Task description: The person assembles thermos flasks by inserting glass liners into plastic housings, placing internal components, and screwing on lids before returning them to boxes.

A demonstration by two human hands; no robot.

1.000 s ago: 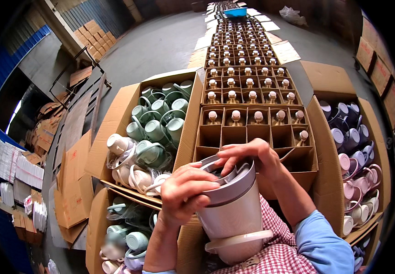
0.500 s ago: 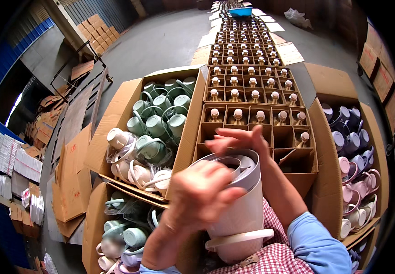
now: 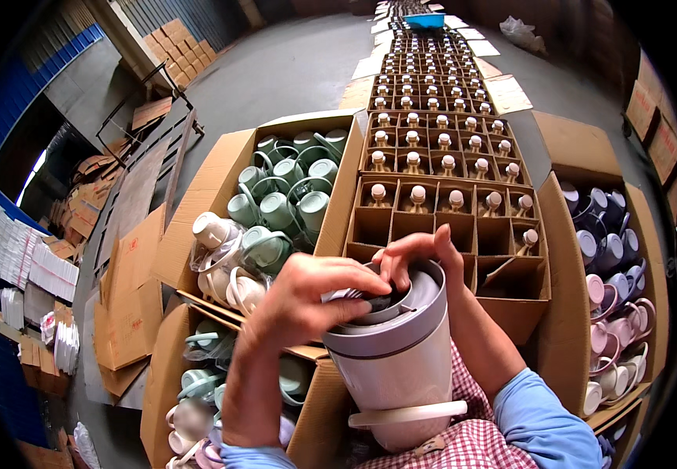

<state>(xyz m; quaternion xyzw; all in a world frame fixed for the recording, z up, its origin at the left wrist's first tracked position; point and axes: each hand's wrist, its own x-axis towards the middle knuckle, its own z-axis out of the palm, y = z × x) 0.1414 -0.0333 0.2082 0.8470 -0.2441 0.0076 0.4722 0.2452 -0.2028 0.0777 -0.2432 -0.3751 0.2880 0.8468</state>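
Note:
Upright against my checked apron stands a white jug-like container (image 3: 389, 383) with a grey collar (image 3: 389, 334) and a white band-like handle (image 3: 409, 414) low around it. A round inner ring (image 3: 419, 291) shows inside its mouth. From the left, my left hand (image 3: 315, 293) bends over the mouth, fingers closed near a small dark piece I cannot identify. My right hand (image 3: 424, 254) arches over the far rim, its fingertips curled down beside the left ones. What those tips grip is hidden. My right forearm leans along the container's side.
Ahead runs a long row of divided cartons (image 3: 452, 187) holding white-capped bottle-shaped pieces (image 3: 418, 199). An open box (image 3: 346, 211) of green and cream handled containers stands left, another box (image 3: 162, 391) below it. A box (image 3: 561, 313) of purple, pink and cream ones stands right.
My left hand has moved left and lower, its fingers now in the container's mouth. My right fingers have curled down into the mouth too. The view has shifted slightly.

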